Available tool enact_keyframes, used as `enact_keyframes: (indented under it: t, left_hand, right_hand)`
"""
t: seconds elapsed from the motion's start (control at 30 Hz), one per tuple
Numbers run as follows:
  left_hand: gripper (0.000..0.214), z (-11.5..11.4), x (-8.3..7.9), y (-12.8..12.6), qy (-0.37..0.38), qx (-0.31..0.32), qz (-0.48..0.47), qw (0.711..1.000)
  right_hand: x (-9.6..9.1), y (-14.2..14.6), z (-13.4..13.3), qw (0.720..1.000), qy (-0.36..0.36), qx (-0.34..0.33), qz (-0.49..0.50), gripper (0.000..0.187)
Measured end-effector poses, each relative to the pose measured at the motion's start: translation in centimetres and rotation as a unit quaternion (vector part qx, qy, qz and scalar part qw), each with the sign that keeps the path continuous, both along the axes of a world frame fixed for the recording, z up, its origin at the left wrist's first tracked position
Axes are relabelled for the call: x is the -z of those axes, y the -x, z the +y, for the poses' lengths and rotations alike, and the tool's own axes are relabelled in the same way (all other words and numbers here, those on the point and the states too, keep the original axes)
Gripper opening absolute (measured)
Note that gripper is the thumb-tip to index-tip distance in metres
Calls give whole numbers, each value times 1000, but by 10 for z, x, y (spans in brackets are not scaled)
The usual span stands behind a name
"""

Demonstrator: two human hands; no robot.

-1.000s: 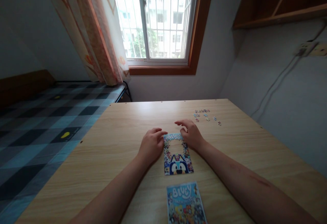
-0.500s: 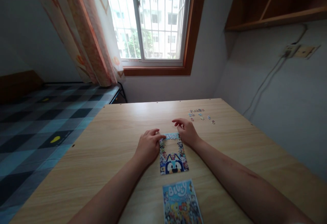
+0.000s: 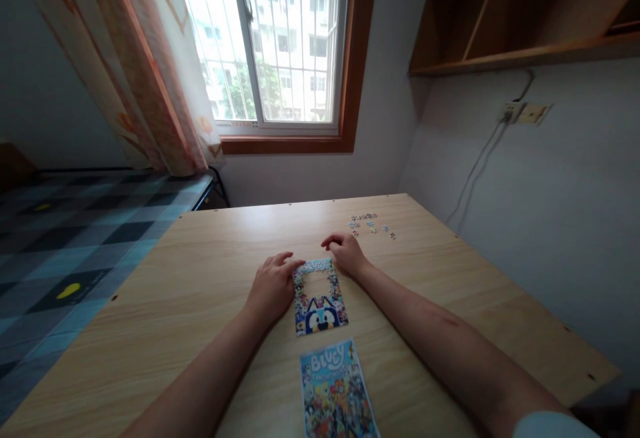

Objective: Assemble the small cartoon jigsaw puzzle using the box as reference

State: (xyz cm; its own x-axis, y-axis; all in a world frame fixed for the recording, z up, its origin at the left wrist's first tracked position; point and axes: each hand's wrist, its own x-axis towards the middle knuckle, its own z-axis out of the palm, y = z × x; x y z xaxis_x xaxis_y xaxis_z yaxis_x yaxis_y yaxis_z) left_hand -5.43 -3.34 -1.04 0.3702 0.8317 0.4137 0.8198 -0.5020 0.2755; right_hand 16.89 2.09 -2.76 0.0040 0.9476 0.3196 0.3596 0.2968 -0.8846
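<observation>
A partly assembled jigsaw puzzle (image 3: 322,318) lies flat on the wooden table. Its border is joined, with a blue cartoon dog's face at the bottom, and bare wood shows through the gap in the middle. My left hand (image 3: 273,285) rests along its left side, fingers extended and one fingertip touching the upper left corner. My right hand (image 3: 347,253) is at the upper right corner, fingers bent inward towards the thumb; anything between the fingertips is too small to make out. Nearer to me lies a printed Bluey picture (image 3: 336,388).
Several loose puzzle pieces (image 3: 371,226) are scattered on the far right part of the table (image 3: 210,251). A checked bed (image 3: 75,245) stands to the left. Beyond are a window (image 3: 295,58) and a curtain (image 3: 135,71); a wall shelf (image 3: 500,55) hangs at the right.
The view has turned to the right, so everything sits further left. My right hand's fingers have curled in from a more stretched pose. My left hand stays on the puzzle's edge.
</observation>
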Motion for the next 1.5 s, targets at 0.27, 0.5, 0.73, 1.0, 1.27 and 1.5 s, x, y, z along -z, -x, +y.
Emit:
enact_keyframes:
  t: [0.27, 0.5, 0.73, 1.0, 1.27, 1.5]
  left_hand:
    - [39, 10, 7, 4, 10, 3, -94, 996]
    - [37, 11, 7, 5, 12, 6, -117, 993]
    - [36, 9, 5, 7, 21, 2, -114, 993]
    - [35, 8, 3, 8, 38, -3, -119, 992]
    - [34, 8, 2, 10, 51, -3, -127, 991]
    - [34, 7, 1, 9, 49, -4, -125, 991]
  right_hand:
    - [-2, -10, 4, 996, 42, -84, -13, 28]
    - [-7, -12, 7, 992, 48, -105, -50, 27]
    - [-14, -5, -15, 971, -74, -88, -212, 24]
    - [-15, -4, -18, 961, -95, -112, -234, 25]
    - [-25, -20, -13, 918, -121, 157, -344, 48]
    - [-7, -37, 6, 886, 49, 198, -416, 68]
